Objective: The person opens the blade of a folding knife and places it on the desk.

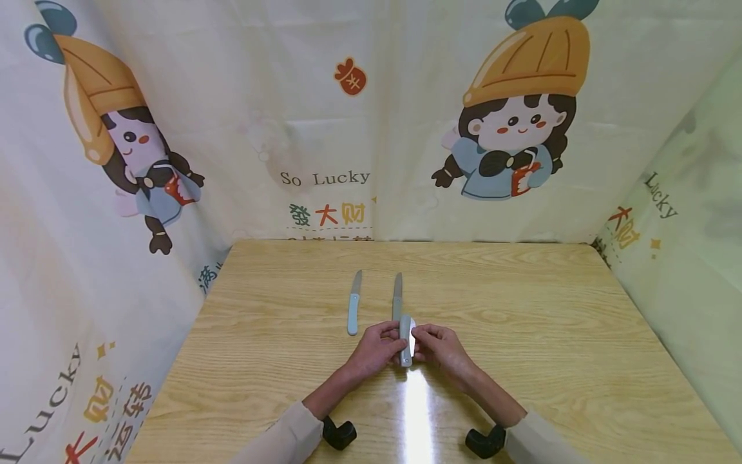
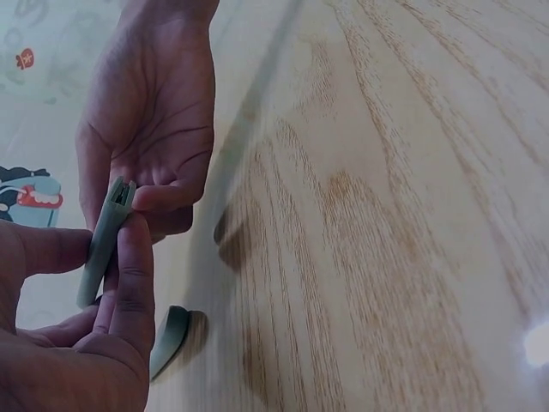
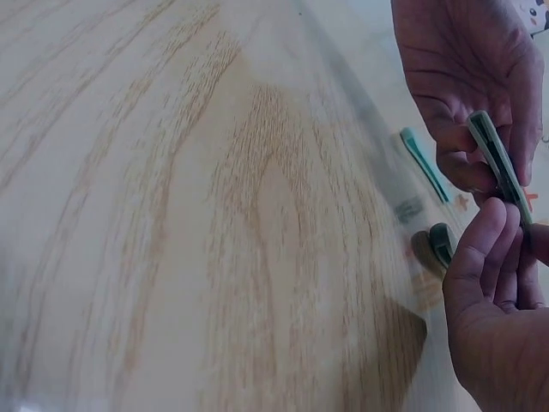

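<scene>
A grey folding knife is held upright between both hands above the table. My left hand grips its handle from the left, thumb across the front. From the right, my right hand pinches the bright blade, which stands close along the handle, partly folded out. The slotted side of the handle faces up in the right wrist view. Just behind the hands lies a second grey knife, unfolded, its blade pointing away. Left of it is a light blue knife, also unfolded and pointing away.
The wood-grain table carries a bright light reflection near its front. Printed cloth hangs behind the table and along both sides. Black wrist mounts show at both sleeves.
</scene>
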Demonstrator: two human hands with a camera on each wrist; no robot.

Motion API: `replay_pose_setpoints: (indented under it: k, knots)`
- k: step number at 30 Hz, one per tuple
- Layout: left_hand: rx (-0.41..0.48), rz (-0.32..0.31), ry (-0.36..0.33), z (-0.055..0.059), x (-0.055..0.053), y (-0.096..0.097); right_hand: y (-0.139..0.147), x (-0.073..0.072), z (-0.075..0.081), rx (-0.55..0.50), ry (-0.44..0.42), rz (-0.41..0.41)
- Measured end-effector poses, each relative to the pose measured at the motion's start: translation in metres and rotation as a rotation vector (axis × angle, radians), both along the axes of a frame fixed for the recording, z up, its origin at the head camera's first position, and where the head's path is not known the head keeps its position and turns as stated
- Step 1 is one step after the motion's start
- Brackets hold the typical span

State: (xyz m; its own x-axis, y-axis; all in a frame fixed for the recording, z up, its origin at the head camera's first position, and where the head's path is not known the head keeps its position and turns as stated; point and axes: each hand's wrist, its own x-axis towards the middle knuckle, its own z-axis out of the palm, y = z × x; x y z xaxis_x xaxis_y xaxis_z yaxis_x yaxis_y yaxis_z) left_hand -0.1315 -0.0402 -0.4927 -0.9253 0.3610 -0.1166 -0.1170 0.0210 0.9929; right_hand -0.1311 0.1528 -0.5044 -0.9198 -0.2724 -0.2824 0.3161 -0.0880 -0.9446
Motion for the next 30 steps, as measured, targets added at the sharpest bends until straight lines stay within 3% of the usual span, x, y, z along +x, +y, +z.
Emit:
replay_pose_setpoints:
  k: [13, 30]
  knots:
    - [-0.024, 0.01, -0.01, 0.001, 0.0014, -0.0008, 0.0001, 0.0025, -0.0026, -0.04, 0.011, 0.029]
    - [0.008, 0.045, -0.014, -0.0005, 0.003, -0.0007, -0.0011, 0.0039, 0.0018, 0.012, 0.023, 0.024]
